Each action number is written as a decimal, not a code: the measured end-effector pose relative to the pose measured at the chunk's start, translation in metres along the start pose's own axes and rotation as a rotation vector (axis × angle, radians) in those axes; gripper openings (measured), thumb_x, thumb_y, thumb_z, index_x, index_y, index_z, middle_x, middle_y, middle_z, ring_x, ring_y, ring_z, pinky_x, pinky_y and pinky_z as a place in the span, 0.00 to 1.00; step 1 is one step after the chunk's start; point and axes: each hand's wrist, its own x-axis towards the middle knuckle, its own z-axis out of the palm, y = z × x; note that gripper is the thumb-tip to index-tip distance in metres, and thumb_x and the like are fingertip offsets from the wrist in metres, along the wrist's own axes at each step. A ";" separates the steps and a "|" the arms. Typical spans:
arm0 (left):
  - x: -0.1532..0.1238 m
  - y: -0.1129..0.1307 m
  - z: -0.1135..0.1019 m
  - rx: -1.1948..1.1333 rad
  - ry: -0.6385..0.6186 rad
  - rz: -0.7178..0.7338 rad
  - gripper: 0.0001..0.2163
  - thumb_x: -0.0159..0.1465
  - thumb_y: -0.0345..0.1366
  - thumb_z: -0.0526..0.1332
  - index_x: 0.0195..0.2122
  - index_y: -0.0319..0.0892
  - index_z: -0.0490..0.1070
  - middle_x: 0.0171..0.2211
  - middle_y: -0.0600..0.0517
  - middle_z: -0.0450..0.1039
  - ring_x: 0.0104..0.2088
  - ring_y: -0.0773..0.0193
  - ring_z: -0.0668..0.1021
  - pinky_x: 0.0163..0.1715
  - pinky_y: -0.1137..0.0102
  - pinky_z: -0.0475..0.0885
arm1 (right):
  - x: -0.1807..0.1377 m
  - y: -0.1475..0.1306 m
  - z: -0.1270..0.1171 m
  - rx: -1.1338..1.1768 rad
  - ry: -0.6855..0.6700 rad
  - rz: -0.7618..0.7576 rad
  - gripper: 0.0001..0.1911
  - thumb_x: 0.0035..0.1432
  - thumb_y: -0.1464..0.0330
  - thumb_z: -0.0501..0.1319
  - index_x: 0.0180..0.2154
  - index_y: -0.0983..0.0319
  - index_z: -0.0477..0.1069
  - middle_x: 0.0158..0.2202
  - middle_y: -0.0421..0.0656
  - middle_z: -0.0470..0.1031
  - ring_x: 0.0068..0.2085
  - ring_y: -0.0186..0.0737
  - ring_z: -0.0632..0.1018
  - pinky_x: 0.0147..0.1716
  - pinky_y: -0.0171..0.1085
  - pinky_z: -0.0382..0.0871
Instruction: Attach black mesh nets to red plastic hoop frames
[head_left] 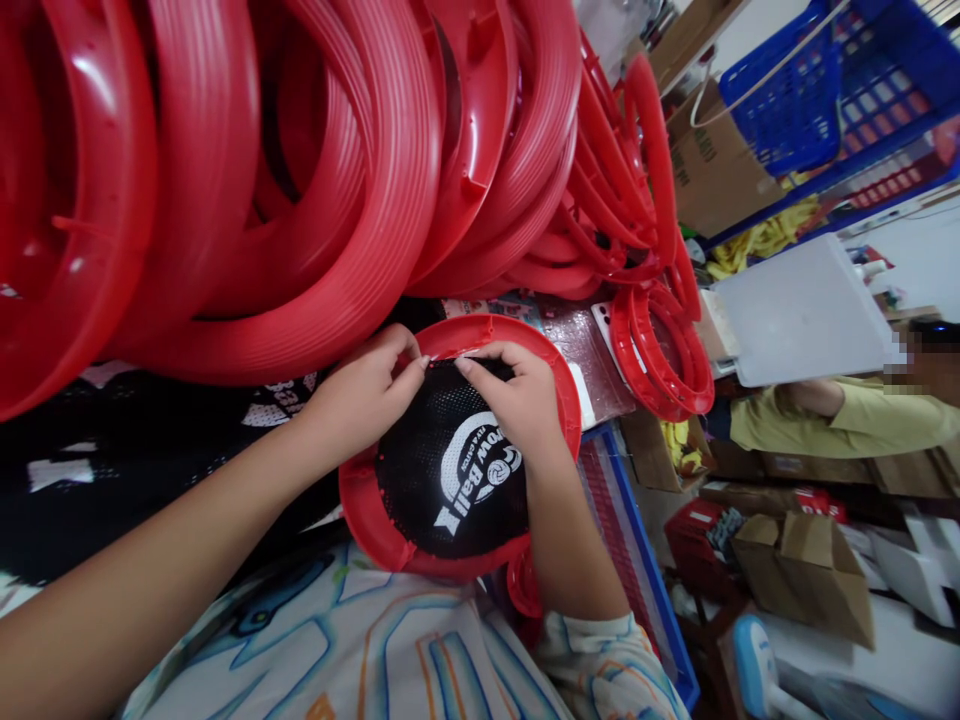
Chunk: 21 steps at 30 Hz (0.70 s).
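A red plastic ring with a black mesh net across its opening rests against my lap and the work surface. White lettering is printed on the net. At the net's far edge, my left hand is closed in a pinch, thumb against forefinger. My right hand pinches the same edge a short way to the right, its wrist crossing over the ring's right part. Something thin and pale shows between the two sets of fingertips, too small to make out.
Large red rings are heaped right behind my hands. Smaller red rings lie to the right. Black printed mesh is spread at left. A blue crate stands beside my right arm. Farther right, a person in a yellow-green top is near cardboard boxes.
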 end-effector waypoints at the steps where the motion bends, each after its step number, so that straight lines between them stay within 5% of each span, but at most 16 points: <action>1: 0.000 0.000 0.000 -0.005 0.002 0.002 0.07 0.64 0.42 0.52 0.34 0.46 0.61 0.28 0.56 0.67 0.28 0.62 0.71 0.32 0.68 0.64 | 0.001 0.000 -0.003 0.004 -0.013 -0.007 0.05 0.52 0.65 0.65 0.31 0.59 0.75 0.32 0.39 0.79 0.35 0.36 0.78 0.39 0.36 0.70; 12: -0.002 -0.002 -0.001 -0.064 -0.030 0.158 0.13 0.65 0.45 0.52 0.47 0.48 0.66 0.45 0.52 0.71 0.46 0.57 0.73 0.48 0.64 0.67 | 0.012 0.003 0.003 -0.151 0.063 -0.035 0.06 0.55 0.64 0.63 0.30 0.59 0.77 0.29 0.38 0.79 0.32 0.36 0.77 0.36 0.37 0.70; 21: 0.000 -0.006 0.000 -0.016 -0.077 0.220 0.14 0.65 0.41 0.52 0.49 0.49 0.70 0.47 0.49 0.68 0.48 0.58 0.73 0.48 0.64 0.68 | 0.014 0.002 0.007 -0.228 0.093 -0.051 0.07 0.55 0.63 0.62 0.29 0.58 0.76 0.28 0.38 0.79 0.32 0.37 0.77 0.36 0.37 0.69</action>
